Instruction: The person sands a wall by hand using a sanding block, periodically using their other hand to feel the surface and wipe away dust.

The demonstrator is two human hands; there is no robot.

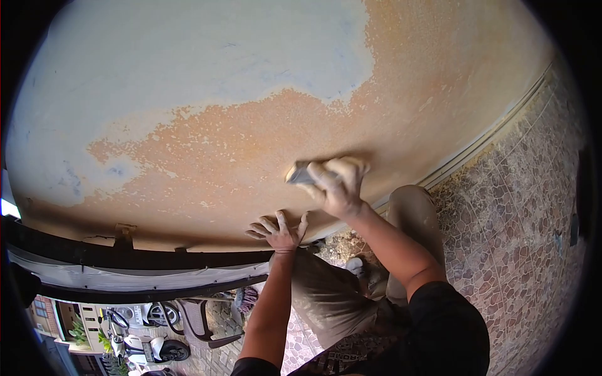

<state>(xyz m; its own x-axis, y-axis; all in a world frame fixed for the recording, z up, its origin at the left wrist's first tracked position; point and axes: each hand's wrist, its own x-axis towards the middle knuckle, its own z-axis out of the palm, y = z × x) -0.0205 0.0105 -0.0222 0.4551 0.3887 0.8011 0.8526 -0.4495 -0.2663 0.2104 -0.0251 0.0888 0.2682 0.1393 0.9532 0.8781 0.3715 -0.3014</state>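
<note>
Grey sanding pad pressed flat against rust-orange, patchy-painted metal panel, clenched under right hand with arm stretched forward, left hand just below it, released, fingers spread, palm braced on same panel.

Count in view: two hands, left hand and right hand; one sanding block; one wall; one plastic chair; two scooters.
</note>
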